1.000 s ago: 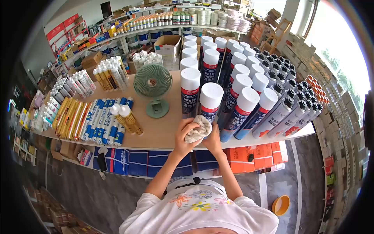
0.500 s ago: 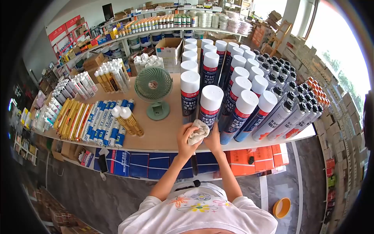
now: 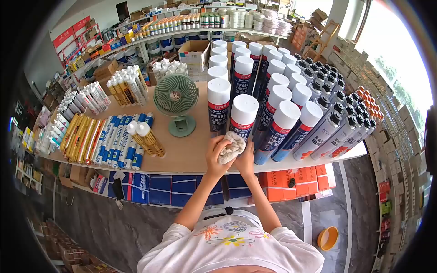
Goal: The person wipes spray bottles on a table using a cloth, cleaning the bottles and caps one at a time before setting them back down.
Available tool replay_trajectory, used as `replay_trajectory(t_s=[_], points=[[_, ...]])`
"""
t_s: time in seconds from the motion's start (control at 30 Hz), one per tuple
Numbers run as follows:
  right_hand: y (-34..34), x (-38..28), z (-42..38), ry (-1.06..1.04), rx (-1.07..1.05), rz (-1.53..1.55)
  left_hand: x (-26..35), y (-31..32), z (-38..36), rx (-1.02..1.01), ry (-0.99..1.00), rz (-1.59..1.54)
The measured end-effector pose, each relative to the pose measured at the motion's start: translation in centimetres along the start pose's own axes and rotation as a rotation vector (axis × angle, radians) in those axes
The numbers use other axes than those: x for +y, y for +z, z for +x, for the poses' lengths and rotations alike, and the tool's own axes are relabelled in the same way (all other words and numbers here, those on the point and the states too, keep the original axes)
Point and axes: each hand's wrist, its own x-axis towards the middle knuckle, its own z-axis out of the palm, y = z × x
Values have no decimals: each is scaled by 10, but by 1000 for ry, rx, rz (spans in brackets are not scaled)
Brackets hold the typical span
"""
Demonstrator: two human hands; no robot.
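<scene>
At the shelf's front edge [image 3: 182, 169], left hand [image 3: 215, 154] clutching cloth [image 3: 231, 146], right hand [image 3: 246, 159] gripping the nearest can [image 3: 242, 119].

From my feed the scene is bright daylight, blown out to white glare at the window [image 3: 400, 50] on the upper right, sharp at the worktop [image 3: 186, 150], with heavy fisheye bending and black vignetting around the rim.
</scene>
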Motion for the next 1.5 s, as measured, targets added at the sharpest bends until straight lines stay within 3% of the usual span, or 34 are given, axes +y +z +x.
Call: replay_trajectory(t_s=[0.1,0.17,0.27,0.43,0.5,0.63,0.7,0.83,0.97,1.2,1.3,1.33,1.43,1.5], points=[[5,5,0,-48,58,-42,-8,-5,-14,-22,-105,-31],[9,7,0,-30,68,-27,-5,-5,-8,-17,-60,-25],[15,20,-3,-68,104,27,13,-1,21,-32,230,-5],[13,10,-6,-49,140,-40,27,0,39,0,225,5],[14,14,-7,-32,140,-29,13,-2,25,-22,127,-12],[-13,32,-1,-151,-72,184,-8,-17,-8,-27,-88,-53],[-16,45,3,-133,-102,221,-4,-22,-6,-13,-98,-54],[-10,48,11,-39,-236,455,17,-27,26,-23,15,-57],[-7,46,12,34,-289,406,45,-22,63,-30,216,7],[8,44,-4,-49,5,226,41,-2,56,-89,324,189],[13,66,-4,-54,-22,74,15,-2,16,-129,270,220],[17,67,-4,-48,64,176,3,0,-1,-153,262,238],[7,52,-7,-10,8,329,-4,2,-18,-184,256,251],[10,55,-8,-24,14,261,0,7,-10,-179,266,247]])
